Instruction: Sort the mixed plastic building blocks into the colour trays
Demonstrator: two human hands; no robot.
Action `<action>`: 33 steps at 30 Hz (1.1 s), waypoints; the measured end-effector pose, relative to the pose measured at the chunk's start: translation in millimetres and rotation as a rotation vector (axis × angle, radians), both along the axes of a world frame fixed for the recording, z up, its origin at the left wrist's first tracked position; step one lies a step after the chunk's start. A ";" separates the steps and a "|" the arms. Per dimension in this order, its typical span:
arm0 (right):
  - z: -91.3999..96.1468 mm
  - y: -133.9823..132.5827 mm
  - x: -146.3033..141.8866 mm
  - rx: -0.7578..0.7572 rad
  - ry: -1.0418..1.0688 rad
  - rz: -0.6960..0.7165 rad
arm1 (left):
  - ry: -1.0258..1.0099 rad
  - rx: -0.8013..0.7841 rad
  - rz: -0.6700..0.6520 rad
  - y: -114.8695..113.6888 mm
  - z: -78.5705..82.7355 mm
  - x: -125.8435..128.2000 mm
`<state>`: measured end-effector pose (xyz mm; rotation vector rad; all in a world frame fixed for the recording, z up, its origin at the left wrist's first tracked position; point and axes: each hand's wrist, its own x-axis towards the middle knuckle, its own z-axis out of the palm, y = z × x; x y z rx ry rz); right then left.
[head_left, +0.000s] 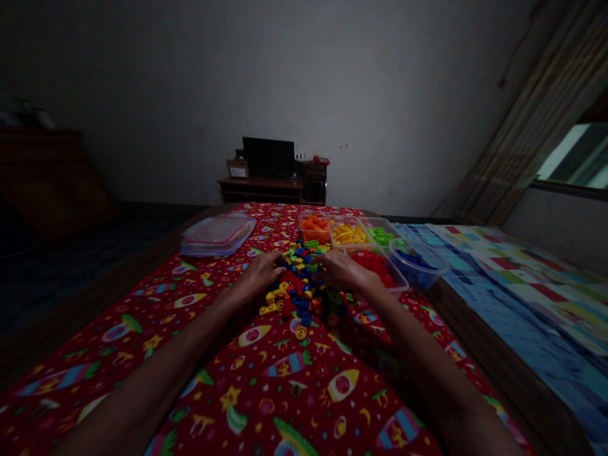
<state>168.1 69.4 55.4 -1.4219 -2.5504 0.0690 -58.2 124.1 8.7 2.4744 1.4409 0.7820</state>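
Observation:
A heap of small plastic building pieces (299, 288) in red, blue, yellow and green lies on a red patterned tablecloth (266, 380). My left hand (259, 273) rests at the heap's left edge, fingers curled into the pieces. My right hand (339, 269) sits at the heap's right edge, fingers bent down among the pieces. What either hand grips is hidden in the dim light.
Behind the heap stand clear tubs of sorted pieces: orange (314, 227), yellow (348, 233), green (381, 235), red (377, 263) and a round blue one (418, 263). Stacked clear lids (217, 234) lie at the far left. A chequered mat (513, 278) lies right.

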 end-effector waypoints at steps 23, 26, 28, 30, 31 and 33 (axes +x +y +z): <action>-5.3 1.1 -5.6 -0.038 0.062 -0.031 | -0.313 -0.168 -0.208 -13.4 8.2 19.1; -9.7 5.8 -5.5 0.021 0.165 0.002 | -0.393 -0.185 -0.203 -9.2 5.0 19.5; -12.4 7.6 -6.9 0.053 0.237 0.019 | -0.432 -0.216 -0.195 -7.4 3.4 20.2; -14.1 7.5 -9.5 0.074 0.291 0.030 | -0.486 -0.306 -0.222 -6.5 1.9 21.2; -14.7 6.9 -11.0 0.076 0.308 0.040 | -0.519 -0.372 -0.253 -6.3 1.1 21.6; -16.2 5.3 -13.7 0.059 0.309 0.077 | -0.586 -0.499 -0.307 -6.1 -0.3 22.3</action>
